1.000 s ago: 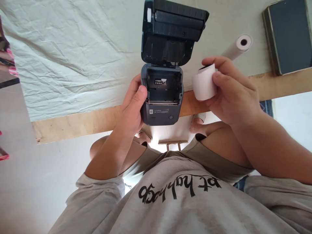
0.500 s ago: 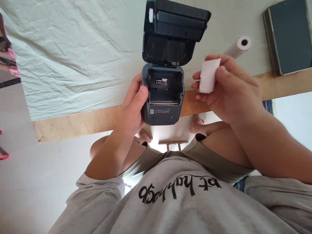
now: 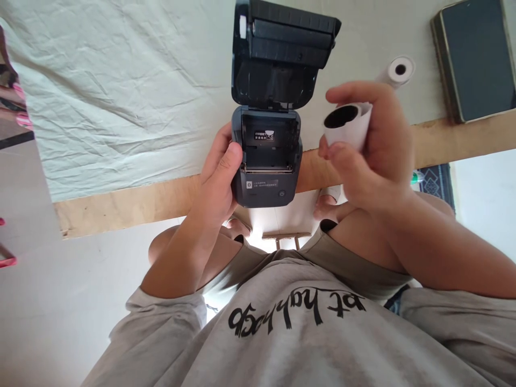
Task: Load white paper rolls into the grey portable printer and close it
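Note:
My left hand [image 3: 221, 166] grips the left side of a dark label printer [image 3: 266, 185], thumb on its near face. The printer's lid [image 3: 278, 80] is swung up, and its paper bay [image 3: 268, 153] shows no roll inside. To the right of the printer, apart from it, my right hand [image 3: 374, 145] is closed around a small white paper roll [image 3: 349, 131]. The roll's dark hollow end faces up and to the left. Behind my right hand lies a second white paper roll [image 3: 399, 72] on the cloth, partly covered by the hand.
A dark phone-like device [image 3: 475, 62] in a case lies at the right on the pale cloth [image 3: 133, 91]. The table's bare wooden edge [image 3: 124, 209] runs below the cloth. My knees are under that edge. Pink objects [image 3: 20, 105] show at the far left.
My right hand has turned the paper roll, so its hollow end now shows instead of its side. The printer has shifted very slightly left in view, lid still up.

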The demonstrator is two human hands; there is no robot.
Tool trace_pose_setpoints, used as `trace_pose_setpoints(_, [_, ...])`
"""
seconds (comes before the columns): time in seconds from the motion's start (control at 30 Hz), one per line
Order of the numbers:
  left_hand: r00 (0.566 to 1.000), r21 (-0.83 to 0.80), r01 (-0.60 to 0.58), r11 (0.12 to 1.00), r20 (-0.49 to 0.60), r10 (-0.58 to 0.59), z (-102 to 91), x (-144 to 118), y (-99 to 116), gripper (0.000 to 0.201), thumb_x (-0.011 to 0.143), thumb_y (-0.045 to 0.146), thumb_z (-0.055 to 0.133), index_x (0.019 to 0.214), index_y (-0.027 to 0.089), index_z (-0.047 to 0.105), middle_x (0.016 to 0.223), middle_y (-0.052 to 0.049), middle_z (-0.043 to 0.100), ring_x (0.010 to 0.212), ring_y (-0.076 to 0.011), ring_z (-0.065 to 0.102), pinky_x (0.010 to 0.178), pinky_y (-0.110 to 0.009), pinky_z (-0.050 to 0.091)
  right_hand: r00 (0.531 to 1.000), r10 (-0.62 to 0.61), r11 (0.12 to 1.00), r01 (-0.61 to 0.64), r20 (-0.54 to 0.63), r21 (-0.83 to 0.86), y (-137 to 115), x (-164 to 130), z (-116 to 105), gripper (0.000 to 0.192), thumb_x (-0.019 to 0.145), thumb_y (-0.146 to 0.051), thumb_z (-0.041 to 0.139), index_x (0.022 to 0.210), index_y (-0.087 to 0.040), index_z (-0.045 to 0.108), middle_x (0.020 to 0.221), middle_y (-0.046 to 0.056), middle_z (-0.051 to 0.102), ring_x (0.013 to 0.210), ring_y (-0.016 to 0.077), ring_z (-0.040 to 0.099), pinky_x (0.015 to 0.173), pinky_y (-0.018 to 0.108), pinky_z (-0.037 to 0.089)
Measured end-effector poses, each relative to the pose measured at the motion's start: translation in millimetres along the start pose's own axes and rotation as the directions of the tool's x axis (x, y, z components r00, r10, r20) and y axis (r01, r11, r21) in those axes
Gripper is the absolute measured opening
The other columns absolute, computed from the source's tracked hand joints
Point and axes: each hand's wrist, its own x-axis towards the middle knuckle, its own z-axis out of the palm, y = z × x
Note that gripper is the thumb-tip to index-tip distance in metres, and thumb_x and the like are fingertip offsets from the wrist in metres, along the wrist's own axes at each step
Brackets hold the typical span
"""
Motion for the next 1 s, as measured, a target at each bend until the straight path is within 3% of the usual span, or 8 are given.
trace_pose_setpoints(0.1, [0.999,-0.022,-0.036,0.999,-0.016,0.036,-0.3,-0.7,-1.8,0.033,0.094,0.051,0.045,0.107,0.027,0.064,0.11,-0.001,0.066,0.111,-0.0191,0.064,0.09,-0.032,0.056,0.967,-0.253,0.962,0.252,-0.002,-0.105,-5.7,3.2,5.1,0.048,0.085,-0.026,0.054,0.13,-0.041,0.047,0.12,-0.002,0.058,0.112,0.0219,0.059,0.103,0.043,0.051])
trace_pose_setpoints(0.2, [0.999,-0.045,-0.042,0.998,-0.002,0.042,-2.3,-0.9,-3.4,0.03,0.094,0.048,0.046,0.107,0.027,0.064,0.107,0.0,0.064,0.104,-0.0156,0.065,0.088,-0.029,0.055,0.94,-0.34,0.933,0.339,0.01,-0.122,-8.0,7.1,11.3,0.052,0.086,-0.023,0.055,0.13,-0.049,0.042,0.11,-0.005,0.061,0.101,0.0183,0.063,0.088,0.039,0.056])
trace_pose_setpoints(0.4, [0.995,-0.026,-0.099,0.995,0.023,0.099,-7.9,0.9,-9.1,0.035,0.091,0.052,0.051,0.112,0.028,0.063,0.106,-0.001,0.063,0.098,-0.0151,0.065,0.08,-0.027,0.056,0.847,-0.532,0.816,0.516,0.012,-0.262,-1.0,15.3,26.3,0.025,0.087,-0.027,0.058,0.11,-0.028,0.049,0.112,0.0,0.067,0.106,0.0185,0.066,0.08,0.035,0.058])
trace_pose_setpoints(0.57, [0.995,0.008,-0.095,0.995,0.01,0.095,-10.4,0.4,-11.4,0.037,0.089,0.053,0.053,0.115,0.028,0.063,0.106,-0.002,0.064,0.104,-0.0181,0.065,0.083,-0.029,0.057,0.785,-0.62,0.69,0.54,-0.009,-0.481,-4.3,21.3,33.6,0.015,0.087,-0.024,0.062,0.095,-0.026,0.05,0.106,-0.004,0.072,0.096,0.0163,0.07,0.071,0.03,0.058])
trace_pose_setpoints(0.83, [0.996,-0.041,-0.063,0.997,0.054,0.065,-13.6,-2.9,-9.3,0.033,0.09,0.045,0.056,0.118,0.027,0.061,0.107,-0.003,0.065,0.101,-0.0167,0.065,0.079,-0.028,0.057,0.819,-0.573,0.726,0.511,0.005,-0.461,-4.2,26.1,39.1,0.02,0.079,-0.011,0.066,0.084,-0.025,0.052,0.108,-0.005,0.073,0.095,0.0192,0.072,0.074,0.035,0.058])
trace_pose_setpoints(1.0, [0.995,-0.028,-0.094,0.995,0.039,0.095,-11.8,-4.2,-8.5,0.035,0.09,0.048,0.055,0.118,0.029,0.061,0.106,-0.003,0.065,0.107,-0.019,0.064,0.088,-0.032,0.055,0.777,-0.628,0.699,0.586,0.041,-0.41,-5.2,29.2,39.1,0.016,0.082,-0.019,0.061,0.07,-0.024,0.052,0.096,-0.002,0.072,0.094,0.0209,0.067,0.08,0.041,0.055])
